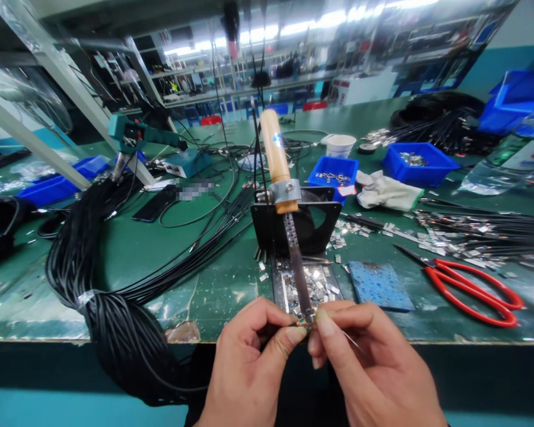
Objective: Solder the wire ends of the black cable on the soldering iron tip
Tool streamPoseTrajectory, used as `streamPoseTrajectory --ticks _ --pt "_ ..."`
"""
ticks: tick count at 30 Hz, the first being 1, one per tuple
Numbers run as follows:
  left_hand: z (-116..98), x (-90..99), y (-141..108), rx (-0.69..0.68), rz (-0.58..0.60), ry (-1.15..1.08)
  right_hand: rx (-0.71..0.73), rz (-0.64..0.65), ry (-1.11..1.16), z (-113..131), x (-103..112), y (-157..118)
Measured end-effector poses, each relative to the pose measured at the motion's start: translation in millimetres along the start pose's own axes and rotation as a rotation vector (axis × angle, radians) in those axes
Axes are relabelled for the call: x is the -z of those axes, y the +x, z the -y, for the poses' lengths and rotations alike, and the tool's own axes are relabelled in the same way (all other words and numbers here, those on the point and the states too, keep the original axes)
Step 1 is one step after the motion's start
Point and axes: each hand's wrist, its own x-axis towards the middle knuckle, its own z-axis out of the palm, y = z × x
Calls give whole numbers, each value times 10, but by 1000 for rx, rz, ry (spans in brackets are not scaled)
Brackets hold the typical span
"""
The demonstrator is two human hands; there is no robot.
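A soldering iron (273, 142) with a wooden handle is clamped tip-down, and its tip reaches between my fingertips. My left hand (253, 356) is closed in a pinch on a cable end with tiny coloured wires (301, 323), just below the tip. My right hand (369, 356) pinches a thin silvery solder wire (350, 339), which sticks out past its fingers. The two hands' fingertips nearly meet at the tip. Beneath the iron lie many small metal connector pieces (318, 284). Fingers hide much of the small work.
Red-handled scissors (476, 290) and a blue sponge (378, 286) lie right. A black fan frame (293, 225) stands behind the iron. A large black cable bundle (89, 255) hangs over the left table edge. Blue bins (420, 166), a white glove (387, 191) and a bottle (507, 157) stand farther back.
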Motion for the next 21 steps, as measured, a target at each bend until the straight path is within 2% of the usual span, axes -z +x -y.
streamPoseTrajectory --ticks 21 --pt "-9 -8 -1 -13 -15 -19 34 -14 -22 -13 -6 4"
